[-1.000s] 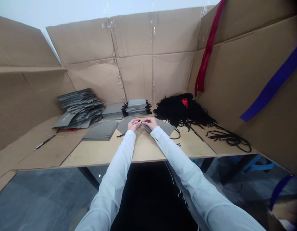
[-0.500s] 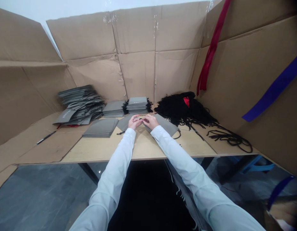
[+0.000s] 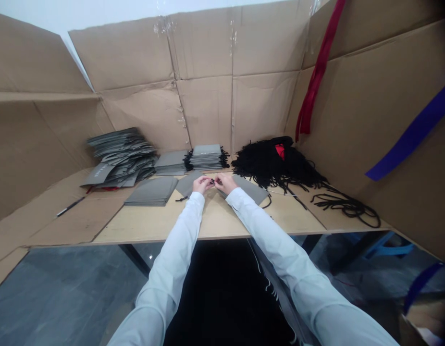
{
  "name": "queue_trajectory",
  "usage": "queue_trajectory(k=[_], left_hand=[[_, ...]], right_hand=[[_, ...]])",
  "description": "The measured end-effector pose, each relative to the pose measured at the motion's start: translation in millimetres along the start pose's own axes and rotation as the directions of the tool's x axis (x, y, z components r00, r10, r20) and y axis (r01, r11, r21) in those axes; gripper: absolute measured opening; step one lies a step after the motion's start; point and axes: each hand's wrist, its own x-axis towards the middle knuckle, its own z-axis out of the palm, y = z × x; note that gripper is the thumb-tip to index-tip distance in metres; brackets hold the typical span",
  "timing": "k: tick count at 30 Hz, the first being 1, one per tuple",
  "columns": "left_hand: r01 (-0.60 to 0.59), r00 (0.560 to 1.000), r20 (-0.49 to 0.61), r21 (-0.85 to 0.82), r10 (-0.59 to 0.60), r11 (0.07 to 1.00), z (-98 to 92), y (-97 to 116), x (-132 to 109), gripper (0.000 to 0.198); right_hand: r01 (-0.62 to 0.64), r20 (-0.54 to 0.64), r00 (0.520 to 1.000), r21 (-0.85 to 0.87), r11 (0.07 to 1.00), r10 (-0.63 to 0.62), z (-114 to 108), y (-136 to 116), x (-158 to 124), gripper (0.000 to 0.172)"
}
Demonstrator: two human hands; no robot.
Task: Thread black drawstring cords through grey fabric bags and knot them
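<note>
My left hand [image 3: 202, 184] and my right hand [image 3: 226, 183] meet over the middle of the table, fingertips almost touching. Both are closed in a pinch on a small length of black cord [image 3: 213, 181], which the fingers largely cover. Under and beside my left hand lies a flat grey piece [image 3: 188, 182], perhaps a paper bag, with a black cord end [image 3: 181, 199] at its near edge. Another flat grey piece [image 3: 254, 190] lies beside my right hand, and a loop of black cord [image 3: 268, 202] sticks out at its right.
Grey flat pieces form a low stack [image 3: 150, 192] at left and a tall, uneven pile [image 3: 121, 156] behind it. A corded grey stack [image 3: 205, 157] stands at the back. Black cords [image 3: 273, 163] heap at right. A pen [image 3: 70, 206] lies far left. Cardboard walls [image 3: 204, 53] enclose the table.
My fingers have shifted slightly around the black cord, and both hands stay together at the same spot. The view has moved a little; the stacks and the cord heap are unchanged.
</note>
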Motion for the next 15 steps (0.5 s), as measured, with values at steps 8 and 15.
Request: queue_trajectory(k=[8, 15], left_hand=[[-0.025, 0.998, 0.049, -0.044, 0.027, 0.999, -0.2, -3.3, 0.6, 0.013], [0.065, 0.997, 0.036, -0.064, -0.063, 0.996, 2.4, 0.9, -2.5, 0.019]], right_hand=[[-0.024, -0.036, 0.999, 0.035, 0.999, 0.026, -0.7, 3.5, 1.0, 0.010], [-0.002, -0.028, 1.000, 0.038, 0.999, 0.003, -2.7, 4.1, 1.7, 0.010]])
